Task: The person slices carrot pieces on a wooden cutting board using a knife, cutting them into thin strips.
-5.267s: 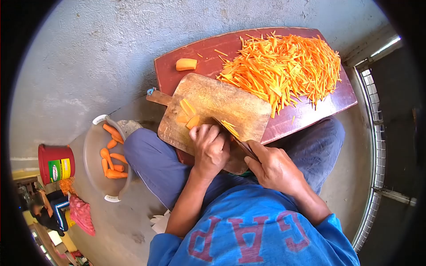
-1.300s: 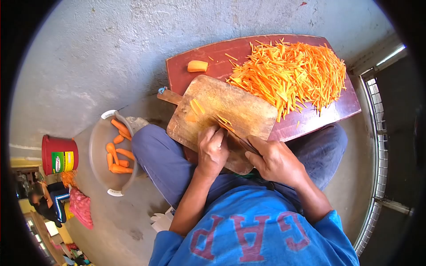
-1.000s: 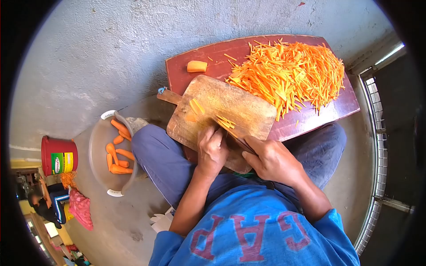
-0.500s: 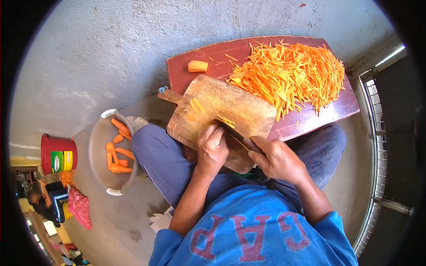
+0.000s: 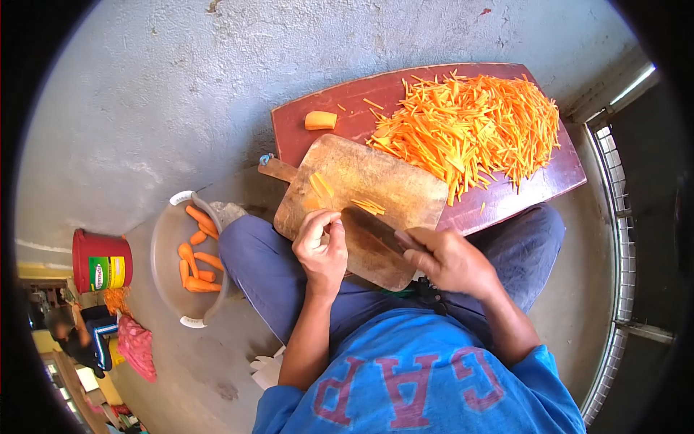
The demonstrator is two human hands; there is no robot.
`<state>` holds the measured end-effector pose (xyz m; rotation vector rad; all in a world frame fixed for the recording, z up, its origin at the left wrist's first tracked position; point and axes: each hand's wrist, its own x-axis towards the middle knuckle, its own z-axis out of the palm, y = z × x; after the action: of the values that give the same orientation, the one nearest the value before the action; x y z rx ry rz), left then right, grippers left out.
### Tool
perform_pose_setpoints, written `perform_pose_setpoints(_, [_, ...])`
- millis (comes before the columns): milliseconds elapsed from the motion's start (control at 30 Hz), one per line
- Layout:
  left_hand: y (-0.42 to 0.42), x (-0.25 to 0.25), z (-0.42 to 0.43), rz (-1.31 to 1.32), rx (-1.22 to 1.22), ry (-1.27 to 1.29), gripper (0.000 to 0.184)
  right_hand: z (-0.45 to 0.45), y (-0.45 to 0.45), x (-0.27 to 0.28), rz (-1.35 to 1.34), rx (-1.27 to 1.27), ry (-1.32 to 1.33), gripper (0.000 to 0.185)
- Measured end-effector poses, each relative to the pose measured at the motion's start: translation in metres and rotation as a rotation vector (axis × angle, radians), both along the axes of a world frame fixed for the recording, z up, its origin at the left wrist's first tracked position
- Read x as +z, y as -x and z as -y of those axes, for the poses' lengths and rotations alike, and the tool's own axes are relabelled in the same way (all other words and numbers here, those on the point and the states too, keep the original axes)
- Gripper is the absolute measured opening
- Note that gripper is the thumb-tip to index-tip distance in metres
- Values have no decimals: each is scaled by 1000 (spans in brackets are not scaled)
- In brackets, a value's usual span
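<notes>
My right hand (image 5: 455, 262) is wrapped round the handle of a knife (image 5: 372, 230), its blade over the lower part of a wooden cutting board (image 5: 390, 173). Thin carrot strips (image 5: 369, 207) lie on the board just above the blade. My left hand (image 5: 322, 249) is closed at the board's lower left edge, thumb against fingers; anything between the fingertips is too small to name. Carrot slices (image 5: 321, 185) rest on the board above it. A big heap of carrot strips (image 5: 470, 126) and a carrot chunk (image 5: 320, 121) lie on the red table (image 5: 347, 98).
At the left, a clear tub (image 5: 160, 264) holds several peeled carrots (image 5: 202, 285). Beyond it are a red bucket (image 5: 83, 249), a pink sack (image 5: 136, 347) and a seated person (image 5: 76, 340). A metal grille (image 5: 620, 239) runs along the right side.
My left hand has moved left, away from the knife, and its fingers have turned upward. The knife blade has come off the fresh strips, which lie loose on the board.
</notes>
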<state>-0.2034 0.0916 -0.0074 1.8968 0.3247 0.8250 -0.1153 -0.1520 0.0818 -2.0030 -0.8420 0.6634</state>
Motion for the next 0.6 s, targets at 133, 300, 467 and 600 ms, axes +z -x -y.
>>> perform_pose_setpoints(133, [-24, 19, -8, -85, -137, -141, 17, 23, -41, -7, 4, -228, 50, 29])
perform_pose_setpoints(300, [-115, 40, -21, -93, -250, -536, 22, 44, -73, -18, 50, -429, -63, 30])
perform_pose_setpoints(467, [-198, 26, -32, -386, -420, -770, 30, 55, -73, -28, -305, -521, -319, 33])
perform_pose_setpoints(600, [-222, 22, -26, -593, -460, -839, 37, 61, -76, -55, -216, -507, -409, 41])
